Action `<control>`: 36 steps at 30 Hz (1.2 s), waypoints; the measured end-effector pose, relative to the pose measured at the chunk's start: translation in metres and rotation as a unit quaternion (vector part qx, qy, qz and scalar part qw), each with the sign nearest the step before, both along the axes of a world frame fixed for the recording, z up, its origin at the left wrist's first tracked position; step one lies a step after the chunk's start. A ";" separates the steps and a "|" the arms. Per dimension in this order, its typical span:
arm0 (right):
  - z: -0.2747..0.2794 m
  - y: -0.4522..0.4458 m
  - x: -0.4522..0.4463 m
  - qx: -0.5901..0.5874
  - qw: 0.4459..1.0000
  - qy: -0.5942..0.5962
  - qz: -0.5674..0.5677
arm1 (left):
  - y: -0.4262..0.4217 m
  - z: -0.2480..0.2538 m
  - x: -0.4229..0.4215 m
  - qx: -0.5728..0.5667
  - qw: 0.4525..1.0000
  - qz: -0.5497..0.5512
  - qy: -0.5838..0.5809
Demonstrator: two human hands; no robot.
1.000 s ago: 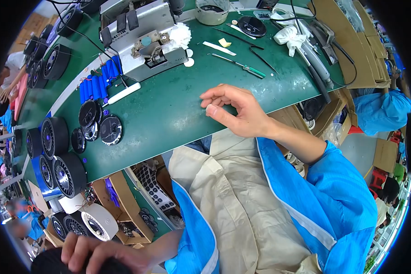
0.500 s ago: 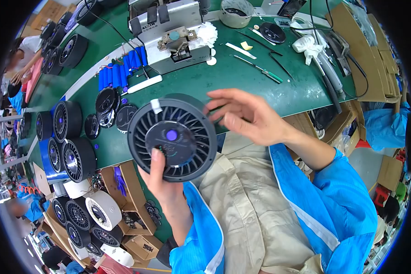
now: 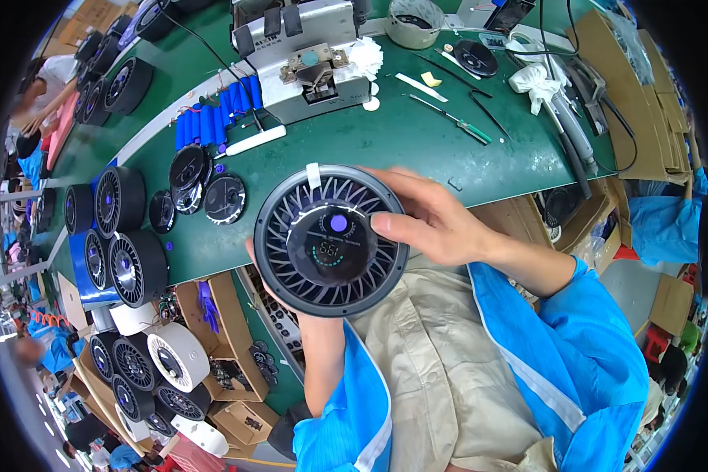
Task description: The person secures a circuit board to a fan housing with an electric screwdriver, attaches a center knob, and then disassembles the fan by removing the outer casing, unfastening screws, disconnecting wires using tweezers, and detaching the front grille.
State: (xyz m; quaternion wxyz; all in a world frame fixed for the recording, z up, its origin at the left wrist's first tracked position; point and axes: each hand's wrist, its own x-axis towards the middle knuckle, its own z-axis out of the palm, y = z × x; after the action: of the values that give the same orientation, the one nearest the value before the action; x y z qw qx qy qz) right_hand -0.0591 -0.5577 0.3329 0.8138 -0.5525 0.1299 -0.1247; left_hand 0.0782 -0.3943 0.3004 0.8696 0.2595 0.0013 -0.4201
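A round black fan unit (image 3: 330, 240) faces up between my hands, above the bench's front edge. Lit digits and a purple button show on its central disc, and a white tab sits on its upper rim. My left hand (image 3: 271, 275) supports it from the left and below, most of its fingers hidden behind the unit. The right side is gripped by my right hand (image 3: 433, 220), with the thumb on the face near the purple button. Loose black discs (image 3: 225, 198) lie on the bench to the left of the unit.
On the green bench (image 3: 315, 141) stand a metal machine (image 3: 315, 82), blue cylinders (image 3: 204, 122), a green-handled screwdriver (image 3: 473, 132) and a round tub (image 3: 414, 23). More fan units (image 3: 138, 267) are stacked at the left. Cardboard boxes (image 3: 224, 338) sit below. A co-worker (image 3: 51, 86) is at far left.
The fan unit came up from the lower left in my left hand, then moved slightly right. My right hand has closed on its edge. The unit's display is now lit.
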 end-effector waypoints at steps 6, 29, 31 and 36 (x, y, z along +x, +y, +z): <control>0.010 -0.017 -0.005 -0.391 0.919 -0.004 -0.045 | -0.003 -0.040 -0.003 0.029 0.999 -0.042 0.013; 0.071 -0.074 0.063 -0.579 0.791 -0.167 0.108 | 0.017 -0.021 -0.003 -0.027 0.999 0.002 0.043; 0.076 -0.076 0.063 -0.626 0.754 -0.153 0.129 | 0.016 -0.011 -0.004 -0.076 0.996 -0.018 0.035; 0.082 -0.078 0.063 -0.640 0.738 -0.142 0.158 | 0.016 -0.014 -0.003 -0.164 0.983 -0.039 0.077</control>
State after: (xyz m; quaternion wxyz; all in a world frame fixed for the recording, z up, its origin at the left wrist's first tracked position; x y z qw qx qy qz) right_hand 0.0036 -0.6359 0.4147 0.2855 -0.9316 -0.1868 -0.1255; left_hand 0.0749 -0.3783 0.2864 0.8807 0.0800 -0.0103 -0.4667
